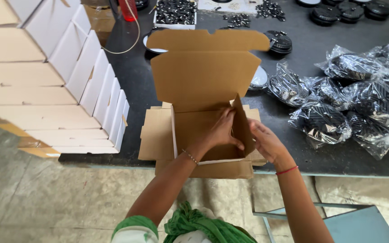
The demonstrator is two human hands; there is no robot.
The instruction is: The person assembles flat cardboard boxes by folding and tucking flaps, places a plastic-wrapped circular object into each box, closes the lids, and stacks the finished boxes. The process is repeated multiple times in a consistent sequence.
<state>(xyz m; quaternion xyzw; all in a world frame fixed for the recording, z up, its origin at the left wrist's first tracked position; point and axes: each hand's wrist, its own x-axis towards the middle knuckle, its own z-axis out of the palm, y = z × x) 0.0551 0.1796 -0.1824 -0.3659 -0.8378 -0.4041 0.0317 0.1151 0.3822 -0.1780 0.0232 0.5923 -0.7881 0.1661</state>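
Down at the near table edge, left hand (223, 130) inside the half-folded carton (203, 130), fingers curled and pressed against the inner face of its raised right flap (243, 126), thumb toward the box floor. Right hand (266, 141) on the outer face of that same flap, fingers bent and closed against the cardboard, so flap pinched between both hands. Carton brown, lid (205, 72) standing upright at the back, left wall up, lying atop a stack of flat blanks (156, 135) whose edges jut out left and front. Nothing visible inside the carton besides the left hand. Dark table (302, 54) underneath, front edge pale; grey concrete floor (46, 198) below, and a light-blue stool (361, 225) at lower right. To the left, a slanted row of folded white boxes (91, 81) leaning one on another, well apart from the hands. To the right, a heap of clear plastic bags (352, 99) each holding a round black part, near the carton but not touching. Farther back, a white tray (175, 13) filled with small dark metal pieces, more such pieces loose beside it, and stacks of black discs (343, 11) at the far right corner. Red thread on the right wrist, thin bracelet on the left, green cloth (194, 225) at the bottom edge.
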